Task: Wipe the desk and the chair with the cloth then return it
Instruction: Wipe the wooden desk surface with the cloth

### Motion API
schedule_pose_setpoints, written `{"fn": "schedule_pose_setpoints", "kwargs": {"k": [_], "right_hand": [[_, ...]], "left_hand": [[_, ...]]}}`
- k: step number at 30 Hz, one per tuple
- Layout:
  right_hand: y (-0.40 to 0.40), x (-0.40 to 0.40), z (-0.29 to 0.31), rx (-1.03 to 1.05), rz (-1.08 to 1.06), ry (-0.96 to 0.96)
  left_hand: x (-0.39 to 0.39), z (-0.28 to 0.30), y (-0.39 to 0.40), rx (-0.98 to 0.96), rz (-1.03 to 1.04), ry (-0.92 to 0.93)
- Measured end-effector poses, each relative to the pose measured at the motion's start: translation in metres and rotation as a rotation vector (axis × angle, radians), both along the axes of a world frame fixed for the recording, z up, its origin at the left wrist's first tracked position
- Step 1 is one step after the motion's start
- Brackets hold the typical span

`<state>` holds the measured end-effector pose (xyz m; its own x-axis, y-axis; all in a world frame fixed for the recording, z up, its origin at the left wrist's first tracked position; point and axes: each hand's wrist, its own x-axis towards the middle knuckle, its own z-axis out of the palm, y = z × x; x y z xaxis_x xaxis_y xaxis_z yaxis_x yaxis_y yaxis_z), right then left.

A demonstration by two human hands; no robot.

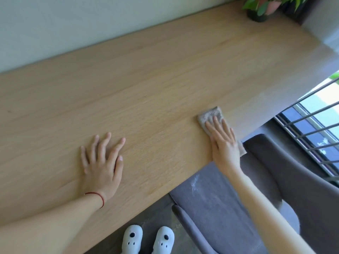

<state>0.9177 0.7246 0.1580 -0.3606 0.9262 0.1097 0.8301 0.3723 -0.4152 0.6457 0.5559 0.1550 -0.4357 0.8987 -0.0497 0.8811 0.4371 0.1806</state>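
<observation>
A light wooden desk (146,85) fills most of the view. A small grey-beige cloth (211,114) lies flat on it near the front right edge. My right hand (222,142) presses flat on the cloth, fingers stretched out, covering its near half. My left hand (102,160) rests flat on the bare desk top to the left, fingers spread, holding nothing. A grey upholstered chair (220,208) stands below the desk's front edge at the lower right, with a pale dusty smear on its seat.
A potted plant (260,8) stands at the desk's far right corner by the pale wall. A metal railing (311,129) and window run along the right. My feet in white slippers (148,239) stand on the grey floor beside the chair.
</observation>
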Motion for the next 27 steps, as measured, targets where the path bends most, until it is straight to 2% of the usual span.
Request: {"fn": "schedule_pose_setpoints", "kwargs": {"k": [4, 7, 9, 14, 17, 20, 23, 27], "right_hand": [[-0.11, -0.065, -0.005, 0.004, 0.333, -0.066], [-0.104, -0.054, 0.001, 0.004, 0.531, -0.11], [-0.057, -0.024, 0.008, 0.019, 0.472, -0.079], [0.136, 0.069, 0.011, -0.061, -0.137, -0.187], [0.189, 0.04, 0.006, -0.071, -0.258, -0.208], [0.175, -0.041, 0.0, -0.006, -0.117, -0.193], [0.126, -0.114, -0.001, 0.003, 0.07, -0.15], [0.041, -0.152, -0.007, 0.013, 0.245, -0.026]], "left_hand": [[0.001, 0.0, -0.001, 0.01, 0.002, -0.001], [0.001, -0.002, -0.001, -0.001, -0.003, 0.003], [0.0, -0.002, -0.001, -0.02, -0.009, 0.012], [0.0, -0.001, 0.002, -0.058, -0.013, 0.025], [-0.001, 0.0, 0.002, -0.07, -0.015, 0.027], [-0.001, 0.002, 0.001, -0.074, -0.018, 0.02], [0.0, 0.003, 0.0, -0.075, -0.017, 0.015], [0.0, 0.002, 0.001, -0.055, -0.014, 0.01]]}}
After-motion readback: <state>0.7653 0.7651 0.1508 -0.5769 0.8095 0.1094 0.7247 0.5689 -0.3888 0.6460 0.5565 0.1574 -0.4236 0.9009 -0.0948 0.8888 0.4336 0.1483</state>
